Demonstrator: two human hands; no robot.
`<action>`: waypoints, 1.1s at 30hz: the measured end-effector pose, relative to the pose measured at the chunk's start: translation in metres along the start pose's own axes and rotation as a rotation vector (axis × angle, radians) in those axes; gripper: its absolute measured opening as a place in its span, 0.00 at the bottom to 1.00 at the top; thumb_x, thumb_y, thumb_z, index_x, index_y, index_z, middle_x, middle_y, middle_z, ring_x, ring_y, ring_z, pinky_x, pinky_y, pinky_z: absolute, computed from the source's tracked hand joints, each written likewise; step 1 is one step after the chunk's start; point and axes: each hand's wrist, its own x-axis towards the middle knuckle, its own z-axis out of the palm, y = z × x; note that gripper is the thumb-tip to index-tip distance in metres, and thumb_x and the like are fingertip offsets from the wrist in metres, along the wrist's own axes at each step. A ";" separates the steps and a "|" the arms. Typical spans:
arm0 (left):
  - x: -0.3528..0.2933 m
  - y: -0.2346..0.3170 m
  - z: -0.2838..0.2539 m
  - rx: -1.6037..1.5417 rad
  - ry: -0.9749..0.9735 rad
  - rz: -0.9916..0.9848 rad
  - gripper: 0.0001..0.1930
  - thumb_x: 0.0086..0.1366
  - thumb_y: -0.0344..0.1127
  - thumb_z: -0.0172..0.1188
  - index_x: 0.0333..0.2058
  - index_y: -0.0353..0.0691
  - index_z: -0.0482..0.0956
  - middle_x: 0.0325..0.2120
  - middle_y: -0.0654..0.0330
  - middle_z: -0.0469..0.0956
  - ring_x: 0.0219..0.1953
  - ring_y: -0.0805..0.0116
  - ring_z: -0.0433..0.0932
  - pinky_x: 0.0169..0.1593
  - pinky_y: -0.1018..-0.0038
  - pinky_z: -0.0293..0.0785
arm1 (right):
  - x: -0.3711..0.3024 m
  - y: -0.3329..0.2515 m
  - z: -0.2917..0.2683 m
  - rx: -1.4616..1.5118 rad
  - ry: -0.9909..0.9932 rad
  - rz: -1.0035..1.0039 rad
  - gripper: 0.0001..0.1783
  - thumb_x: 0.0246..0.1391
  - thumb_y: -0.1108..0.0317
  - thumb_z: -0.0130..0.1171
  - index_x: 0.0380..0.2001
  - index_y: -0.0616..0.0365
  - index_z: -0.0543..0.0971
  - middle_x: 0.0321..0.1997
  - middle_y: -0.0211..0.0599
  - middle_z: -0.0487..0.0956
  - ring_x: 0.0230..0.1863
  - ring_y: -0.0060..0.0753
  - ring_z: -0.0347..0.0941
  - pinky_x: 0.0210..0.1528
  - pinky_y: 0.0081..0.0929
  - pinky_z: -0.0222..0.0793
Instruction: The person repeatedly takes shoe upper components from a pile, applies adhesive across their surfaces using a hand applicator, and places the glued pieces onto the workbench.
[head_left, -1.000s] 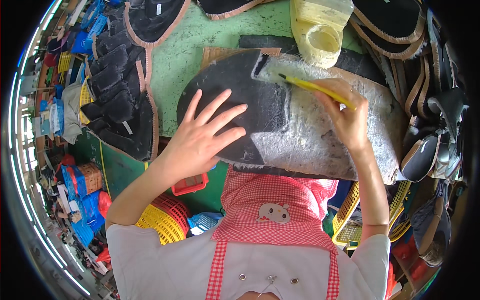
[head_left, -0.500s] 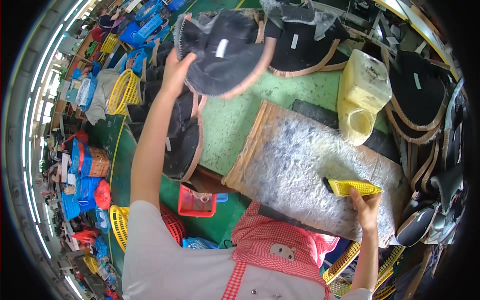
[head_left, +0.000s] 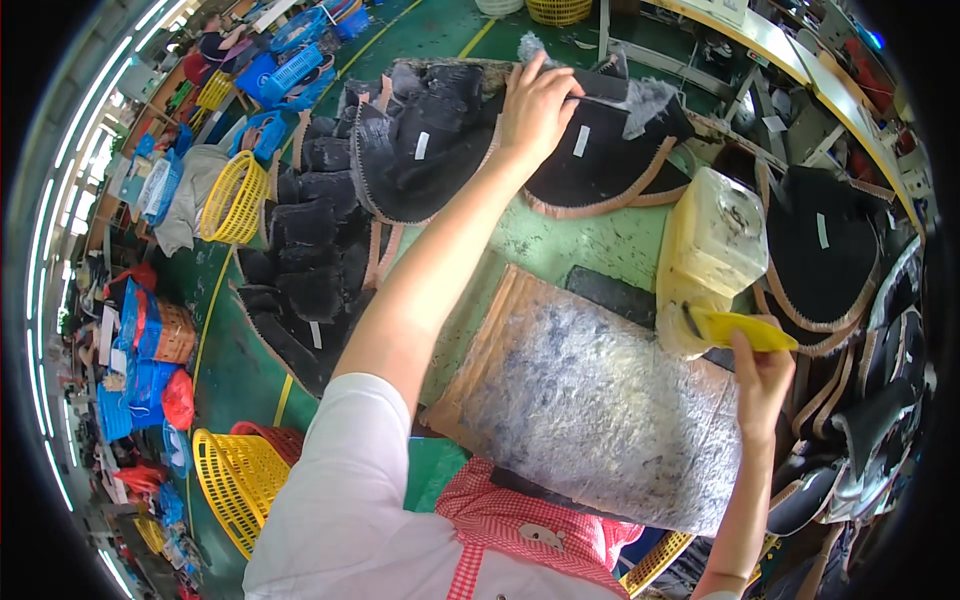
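Observation:
My left hand [head_left: 540, 112] reaches to the far side of the table, its fingers closed on the upper edge of a black shoe upper [head_left: 590, 150] with a tan stitched rim and grey fluff. In my right hand [head_left: 762, 385] is a yellow-handled brush [head_left: 745, 330]. Its tip reaches the mouth of a yellowed translucent plastic container [head_left: 712, 235] and is hidden there. Another black upper [head_left: 425, 155] with a small white tag lies left of my left hand. A cardboard-edged board [head_left: 590, 400], crusted with whitish residue, lies in front of me.
Overlapping black uppers [head_left: 320, 250] line the table's left side. More uppers [head_left: 822, 240] are piled at the right. A dark flat block [head_left: 612, 295] lies behind the board on the green tabletop [head_left: 560, 235]. Yellow plastic baskets [head_left: 235, 480] stand on the floor at the left.
My left hand has let go of the left upper, now lying at the far left, and moved right to another. My right hand has raised the brush from above the board to the container's mouth.

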 end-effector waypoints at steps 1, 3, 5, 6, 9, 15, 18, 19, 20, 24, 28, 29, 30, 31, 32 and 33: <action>0.002 -0.002 -0.005 -0.210 0.092 0.012 0.11 0.56 0.31 0.63 0.39 0.47 0.76 0.45 0.62 0.77 0.58 0.50 0.66 0.65 0.46 0.50 | -0.003 0.004 -0.005 -0.024 0.046 0.001 0.07 0.59 0.74 0.56 0.40 0.64 0.75 0.26 0.25 0.73 0.20 0.09 0.59 0.20 0.10 0.51; 0.008 -0.004 -0.026 -0.648 0.119 -0.024 0.08 0.60 0.29 0.60 0.39 0.43 0.74 0.37 0.61 0.80 0.47 0.59 0.77 0.60 0.56 0.61 | -0.010 0.014 -0.015 0.057 0.027 0.065 0.08 0.59 0.72 0.57 0.41 0.63 0.75 0.26 0.25 0.73 0.19 0.08 0.58 0.19 0.09 0.49; 0.013 0.001 -0.061 -0.889 0.330 -0.162 0.06 0.63 0.29 0.57 0.38 0.38 0.73 0.29 0.65 0.75 0.32 0.80 0.74 0.36 0.80 0.70 | -0.018 0.023 -0.024 0.165 0.112 0.176 0.09 0.58 0.69 0.60 0.40 0.60 0.75 0.25 0.24 0.73 0.17 0.08 0.57 0.17 0.10 0.47; 0.017 -0.005 -0.087 -0.701 0.332 -0.271 0.07 0.64 0.32 0.56 0.39 0.37 0.73 0.29 0.66 0.74 0.29 0.79 0.72 0.34 0.79 0.68 | -0.022 0.027 -0.028 0.126 0.106 0.175 0.09 0.59 0.68 0.60 0.40 0.60 0.75 0.24 0.24 0.73 0.16 0.09 0.57 0.17 0.10 0.47; 0.048 -0.039 -0.174 -0.867 0.291 -0.226 0.09 0.66 0.37 0.54 0.40 0.39 0.71 0.31 0.64 0.72 0.32 0.75 0.71 0.37 0.76 0.69 | -0.035 0.032 -0.036 0.199 0.065 0.169 0.07 0.58 0.70 0.59 0.37 0.60 0.75 0.24 0.21 0.71 0.18 0.07 0.56 0.18 0.11 0.48; -0.011 -0.008 -0.247 -0.974 -0.459 -0.266 0.13 0.66 0.43 0.46 0.34 0.38 0.69 0.26 0.65 0.67 0.27 0.82 0.65 0.30 0.84 0.61 | -0.065 0.026 -0.046 0.275 0.109 0.211 0.08 0.57 0.70 0.61 0.37 0.60 0.75 0.24 0.22 0.71 0.18 0.09 0.56 0.19 0.12 0.48; -0.073 0.084 -0.201 -1.008 -0.878 0.096 0.11 0.49 0.26 0.52 0.34 0.35 0.73 0.30 0.62 0.73 0.34 0.73 0.73 0.41 0.75 0.69 | -0.076 0.028 -0.046 0.270 0.133 0.235 0.08 0.58 0.69 0.61 0.38 0.60 0.75 0.24 0.22 0.72 0.18 0.10 0.56 0.19 0.13 0.48; -0.094 0.115 -0.187 -1.074 -0.935 0.147 0.12 0.48 0.25 0.54 0.36 0.36 0.73 0.32 0.60 0.76 0.35 0.70 0.76 0.42 0.73 0.71 | -0.078 0.029 -0.046 0.291 0.142 0.251 0.09 0.58 0.69 0.61 0.39 0.61 0.75 0.24 0.22 0.72 0.18 0.10 0.56 0.19 0.13 0.48; -0.109 0.139 -0.174 -0.996 -1.079 0.183 0.13 0.49 0.27 0.57 0.36 0.38 0.74 0.33 0.61 0.77 0.35 0.69 0.78 0.40 0.72 0.73 | -0.081 0.028 -0.046 0.323 0.148 0.260 0.10 0.58 0.69 0.61 0.39 0.61 0.75 0.24 0.22 0.72 0.18 0.10 0.56 0.19 0.13 0.48; -0.139 0.194 -0.152 -0.539 -0.357 0.455 0.15 0.52 0.28 0.62 0.40 0.45 0.73 0.35 0.63 0.72 0.39 0.64 0.74 0.44 0.67 0.72 | -0.092 0.017 -0.041 0.210 0.075 0.237 0.08 0.59 0.68 0.59 0.38 0.60 0.75 0.23 0.22 0.71 0.18 0.10 0.57 0.20 0.13 0.47; -0.175 0.186 -0.204 -0.632 -0.665 0.264 0.24 0.50 0.37 0.67 0.47 0.43 0.73 0.46 0.57 0.69 0.52 0.57 0.69 0.54 0.60 0.66 | -0.096 -0.002 -0.020 0.147 0.109 0.359 0.10 0.56 0.70 0.62 0.40 0.63 0.77 0.27 0.26 0.77 0.21 0.10 0.64 0.22 0.11 0.57; -0.183 0.185 -0.209 -0.588 -0.841 0.214 0.28 0.49 0.43 0.68 0.49 0.43 0.72 0.53 0.54 0.66 0.59 0.53 0.65 0.60 0.55 0.61 | -0.094 -0.004 -0.009 0.162 0.036 0.351 0.12 0.54 0.71 0.63 0.41 0.64 0.77 0.30 0.31 0.80 0.23 0.11 0.68 0.23 0.12 0.61; -0.189 0.183 -0.213 -0.589 -0.901 0.216 0.30 0.50 0.43 0.67 0.52 0.42 0.71 0.57 0.53 0.63 0.63 0.50 0.60 0.64 0.52 0.56 | -0.092 -0.004 0.001 0.105 -0.139 0.140 0.13 0.54 0.72 0.62 0.42 0.64 0.77 0.31 0.35 0.82 0.22 0.13 0.71 0.21 0.14 0.63; -0.194 0.180 -0.213 -0.596 -0.889 0.218 0.29 0.50 0.42 0.67 0.52 0.42 0.71 0.57 0.53 0.63 0.64 0.50 0.60 0.65 0.51 0.56 | -0.088 -0.003 0.009 -0.084 -0.170 0.120 0.13 0.54 0.72 0.62 0.42 0.65 0.77 0.29 0.35 0.81 0.21 0.14 0.71 0.20 0.15 0.63; -0.197 0.178 -0.210 -0.601 -0.894 0.230 0.29 0.51 0.40 0.66 0.52 0.43 0.71 0.58 0.53 0.62 0.64 0.50 0.59 0.65 0.51 0.55 | -0.086 -0.002 0.016 -0.321 -0.196 0.180 0.13 0.54 0.72 0.61 0.43 0.65 0.77 0.28 0.35 0.81 0.19 0.14 0.71 0.20 0.15 0.64; -0.199 0.176 -0.205 -0.602 -0.870 0.237 0.28 0.51 0.38 0.66 0.52 0.44 0.71 0.58 0.53 0.62 0.64 0.51 0.60 0.65 0.52 0.56 | -0.081 0.001 0.022 -0.336 -0.063 0.043 0.13 0.55 0.70 0.60 0.42 0.65 0.77 0.24 0.33 0.80 0.17 0.15 0.70 0.19 0.17 0.64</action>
